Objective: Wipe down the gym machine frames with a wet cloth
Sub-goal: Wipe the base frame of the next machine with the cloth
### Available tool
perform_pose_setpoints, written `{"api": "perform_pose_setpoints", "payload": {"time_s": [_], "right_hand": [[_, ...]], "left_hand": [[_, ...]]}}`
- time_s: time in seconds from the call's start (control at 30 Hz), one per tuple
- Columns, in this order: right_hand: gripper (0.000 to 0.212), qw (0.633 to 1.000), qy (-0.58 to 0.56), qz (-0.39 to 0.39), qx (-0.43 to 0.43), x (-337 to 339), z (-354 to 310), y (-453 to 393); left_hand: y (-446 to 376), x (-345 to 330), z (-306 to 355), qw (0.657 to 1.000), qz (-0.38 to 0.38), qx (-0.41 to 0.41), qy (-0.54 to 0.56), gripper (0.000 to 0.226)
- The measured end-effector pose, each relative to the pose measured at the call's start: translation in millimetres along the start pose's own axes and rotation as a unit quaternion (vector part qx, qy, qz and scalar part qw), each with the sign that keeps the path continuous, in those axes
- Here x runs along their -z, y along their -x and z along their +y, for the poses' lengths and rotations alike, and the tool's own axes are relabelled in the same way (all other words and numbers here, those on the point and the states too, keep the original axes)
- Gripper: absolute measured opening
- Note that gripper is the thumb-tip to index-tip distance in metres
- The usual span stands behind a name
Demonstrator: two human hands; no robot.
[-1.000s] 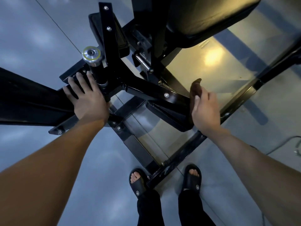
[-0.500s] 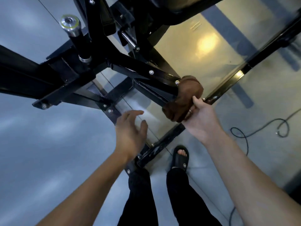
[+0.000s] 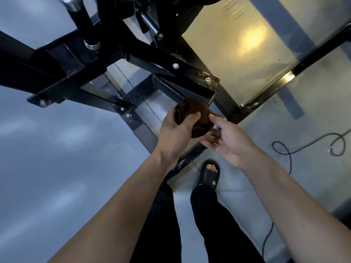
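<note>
A bunched brown cloth [image 3: 197, 115] hangs in the air just below the end of a black bolted frame bar [image 3: 171, 63] of the gym machine. My left hand [image 3: 176, 130] grips the cloth from the left, thumb over its top. My right hand [image 3: 226, 137] pinches the cloth's right edge between thumb and fingers. The bar's end plate shows wet specks near its bolt [image 3: 208, 79]. A chrome-capped post [image 3: 79, 14] rises from the frame at the upper left.
Black base rails [image 3: 266, 95] run across the glossy grey floor and meet near my sandalled foot [image 3: 209, 172]. A black cable [image 3: 296, 149] loops on the floor at the right. A dark padded seat edge sits at the top.
The cloth came off the bar end and dropped a little toward me. My left hand left the frame near the post, swung right and took hold of the cloth beside my right hand.
</note>
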State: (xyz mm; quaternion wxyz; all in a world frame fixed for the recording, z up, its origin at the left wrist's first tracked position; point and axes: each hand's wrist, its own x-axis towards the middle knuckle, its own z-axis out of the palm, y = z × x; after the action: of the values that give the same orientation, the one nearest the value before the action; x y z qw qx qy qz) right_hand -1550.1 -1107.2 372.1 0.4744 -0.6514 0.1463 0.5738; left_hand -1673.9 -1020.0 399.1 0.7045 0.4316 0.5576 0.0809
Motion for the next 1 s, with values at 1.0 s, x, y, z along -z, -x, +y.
{"api": "perform_pose_setpoints", "payload": {"time_s": [1.0], "right_hand": [[0.017,0.886,0.312,0.095,0.329,-26.2,116.2,-50.2]], "left_hand": [[-60.4,81.4,-141.4,0.987,-0.075,0.106,0.097,0.033]]}}
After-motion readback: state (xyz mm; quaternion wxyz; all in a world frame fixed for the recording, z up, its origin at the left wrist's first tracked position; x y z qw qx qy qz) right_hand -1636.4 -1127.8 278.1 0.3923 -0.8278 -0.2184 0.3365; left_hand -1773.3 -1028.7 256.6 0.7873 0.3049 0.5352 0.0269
